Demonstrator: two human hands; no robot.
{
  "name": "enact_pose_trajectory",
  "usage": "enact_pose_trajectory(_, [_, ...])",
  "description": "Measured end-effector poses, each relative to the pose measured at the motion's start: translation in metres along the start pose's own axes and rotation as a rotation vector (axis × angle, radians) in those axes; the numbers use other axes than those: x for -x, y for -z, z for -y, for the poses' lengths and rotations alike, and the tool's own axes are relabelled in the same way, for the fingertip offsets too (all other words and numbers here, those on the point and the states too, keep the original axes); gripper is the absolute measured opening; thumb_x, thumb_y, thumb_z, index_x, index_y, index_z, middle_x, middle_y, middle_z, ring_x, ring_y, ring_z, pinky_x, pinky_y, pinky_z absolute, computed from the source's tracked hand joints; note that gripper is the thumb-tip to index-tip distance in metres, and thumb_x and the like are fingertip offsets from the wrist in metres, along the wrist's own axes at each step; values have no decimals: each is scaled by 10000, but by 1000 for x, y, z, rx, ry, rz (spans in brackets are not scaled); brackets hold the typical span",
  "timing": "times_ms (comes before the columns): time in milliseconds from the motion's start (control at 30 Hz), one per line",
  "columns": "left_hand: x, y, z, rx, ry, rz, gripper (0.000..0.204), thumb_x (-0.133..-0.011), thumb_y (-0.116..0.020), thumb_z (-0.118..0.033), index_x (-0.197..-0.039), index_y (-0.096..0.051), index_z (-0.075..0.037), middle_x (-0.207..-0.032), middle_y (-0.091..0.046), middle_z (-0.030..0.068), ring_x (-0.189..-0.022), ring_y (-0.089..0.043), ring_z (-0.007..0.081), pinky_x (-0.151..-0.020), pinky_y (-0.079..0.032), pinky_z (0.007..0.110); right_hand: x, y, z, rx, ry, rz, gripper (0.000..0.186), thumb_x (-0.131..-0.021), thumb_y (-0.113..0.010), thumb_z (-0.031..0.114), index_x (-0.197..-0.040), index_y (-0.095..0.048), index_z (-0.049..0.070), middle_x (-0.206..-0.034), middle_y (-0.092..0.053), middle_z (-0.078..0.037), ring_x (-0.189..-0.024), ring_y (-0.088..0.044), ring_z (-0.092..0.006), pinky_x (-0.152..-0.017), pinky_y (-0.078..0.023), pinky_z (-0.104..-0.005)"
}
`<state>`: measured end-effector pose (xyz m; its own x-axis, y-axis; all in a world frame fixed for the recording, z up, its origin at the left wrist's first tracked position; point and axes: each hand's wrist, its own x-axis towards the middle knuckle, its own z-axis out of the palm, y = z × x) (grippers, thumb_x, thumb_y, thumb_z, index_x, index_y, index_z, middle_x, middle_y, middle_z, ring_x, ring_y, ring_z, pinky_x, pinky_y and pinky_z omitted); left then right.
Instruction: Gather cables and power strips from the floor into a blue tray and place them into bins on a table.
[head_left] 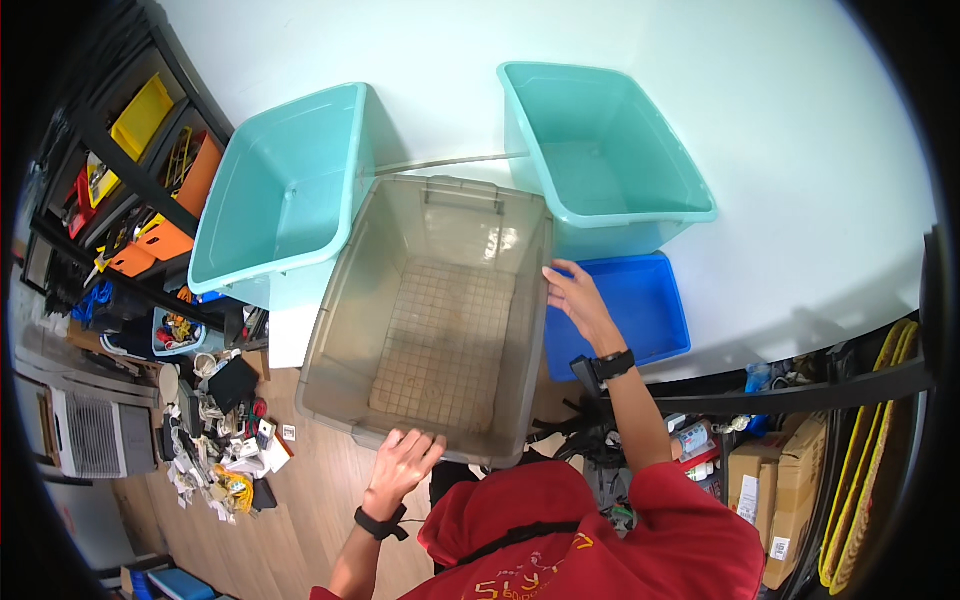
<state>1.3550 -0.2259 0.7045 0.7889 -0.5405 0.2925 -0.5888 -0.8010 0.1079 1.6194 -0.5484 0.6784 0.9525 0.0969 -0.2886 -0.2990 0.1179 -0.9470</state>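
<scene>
A translucent grey-brown storage bin (330, 340), with its open top toward me, is tilted in front of my body. Its bottom shows a grid pattern. My left hand (408, 462) is closed over the near rim, fingers curled to the inside. At the right side wall, my right hand (580, 300) grips the rim with its fingertips. Both wrists wear black bands. Behind the bin are two mint-green tubs, one at the left (265, 190) and one at the right (625, 215). A shallow blue tray (655, 310) lies beyond my right hand.
On the left, a black shelf rack (130, 160) holds orange and yellow bins. A heap of cables and small electronics (225, 440) covers the wooden floor (310, 520) below. Cardboard boxes (795, 490) and yellow-edged panels (865, 460) stand at the right, near a black shelf edge (790, 400).
</scene>
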Motion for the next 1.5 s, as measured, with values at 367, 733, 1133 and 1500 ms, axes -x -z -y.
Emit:
enact_pose_trajectory(367, [-122,-63,34,35,23,-157,308,-793,-646,-99,-1098,-680,-76,-843,-616,38,-819,-598,203,-744,-439,361,90,97,-94,-73,-9,-511,395,-975,-685,178,-1244,-516,-57,-1112,-618,-175,-988,-637,-227,-867,-559,-381])
enact_pose_trajectory(733, [-224,-104,93,14,37,-222,268,-793,-622,-63,-1056,-667,-86,-857,-598,42,-851,-606,213,-772,-430,366,100,95,-183,-170,-354,-989,412,-936,-732,212,-1199,-469,36,-1017,-536,-108,-886,-579,-211,-774,-553,-421])
enact_pose_trajectory(1133, [-234,-117,79,25,70,-233,278,-833,-620,-104,-1111,-639,-104,-886,-572,31,-850,-584,193,-753,-424,346,73,92,-214,-79,-363,-991,344,-957,-698,185,-1179,-551,-32,-1115,-604,-167,-992,-623,-279,-776,-565,-494])
enact_pose_trajectory(1500, [-213,-45,111,278,-85,-247,559,-876,-733,-247,-1386,-582,-74,-1244,-634,122,-1155,-598,294,-1037,-442,427,50,4,-31,-84,-165,-298,480,-1028,-621,340,-1308,-511,-34,-1181,-618,-182,-1027,-655,-287,-826,-584,-416])
